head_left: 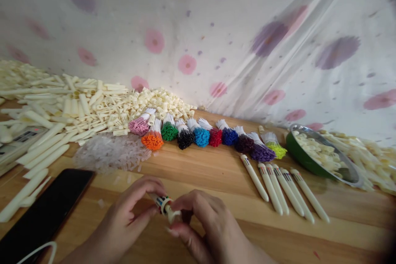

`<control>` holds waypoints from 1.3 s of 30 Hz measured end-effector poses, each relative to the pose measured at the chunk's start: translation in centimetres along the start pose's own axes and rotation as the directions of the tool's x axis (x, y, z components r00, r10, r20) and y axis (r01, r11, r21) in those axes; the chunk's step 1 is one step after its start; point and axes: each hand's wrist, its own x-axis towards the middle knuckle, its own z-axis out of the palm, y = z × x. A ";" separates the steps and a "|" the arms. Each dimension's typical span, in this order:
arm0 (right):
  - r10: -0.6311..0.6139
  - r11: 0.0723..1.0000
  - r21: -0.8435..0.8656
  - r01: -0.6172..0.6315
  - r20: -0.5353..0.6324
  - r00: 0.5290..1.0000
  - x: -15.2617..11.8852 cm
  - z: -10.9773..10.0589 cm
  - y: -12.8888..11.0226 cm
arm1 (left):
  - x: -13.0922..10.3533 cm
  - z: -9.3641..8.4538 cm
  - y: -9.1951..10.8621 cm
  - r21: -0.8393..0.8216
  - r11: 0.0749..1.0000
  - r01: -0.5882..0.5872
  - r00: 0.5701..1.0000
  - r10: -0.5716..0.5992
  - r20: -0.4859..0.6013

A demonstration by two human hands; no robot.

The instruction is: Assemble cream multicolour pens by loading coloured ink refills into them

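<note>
Low in the middle, my left hand point(131, 210) pinches a partly built multicolour pen point(163, 203) with coloured sliders round its top. My right hand point(206, 218) is closed on a small cream plastic part point(173, 215) at the near end of that pen. The right fingertips are slightly blurred, and the far end of the pen is hidden behind the left fingers. Beyond the hands stands a row of refill bundles, among them orange refills point(152, 138), black refills point(185, 137) and purple refills point(261, 149). Several white multicolour pens point(278, 189) lie side by side to the right.
Cream pen barrels point(46, 156) and small cream parts point(157, 101) are heaped at the back left. Clear plastic pieces point(111, 152) lie before them. A black phone point(46, 214) is at the left; a green bowl point(297, 154) of cream parts stands right, beside bagged parts point(365, 152).
</note>
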 end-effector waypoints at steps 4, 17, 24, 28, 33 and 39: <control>0.021 0.999 -0.028 -0.021 0.004 1.000 -0.2 0.2 0.3 | -0.2 0.2 0.2 0.004 1.000 0.014 1.000 -0.014 0.013; 0.068 0.994 0.095 -0.061 -0.078 0.995 -0.1 -0.7 1.0 | -0.8 -0.2 0.0 0.022 0.994 -0.105 0.994 0.105 0.020; 0.191 0.948 0.260 -0.185 0.002 0.982 -0.2 -0.8 1.4 | -0.9 -0.1 0.5 -0.049 0.999 -0.023 0.996 0.027 0.083; 0.212 0.954 0.221 -0.203 -0.018 0.977 -0.1 -0.8 1.5 | -0.8 0.2 0.9 -0.082 0.996 0.026 0.989 -0.014 0.147; 0.187 0.972 0.155 -0.177 -0.049 0.981 -0.1 -1.1 1.3 | -1.0 0.2 1.0 -0.111 0.990 0.088 0.983 -0.068 0.171; 0.139 0.983 0.127 -0.131 -0.056 0.989 0.1 -1.4 1.1 | -1.3 0.2 1.1 -0.154 0.985 0.072 0.990 -0.051 0.133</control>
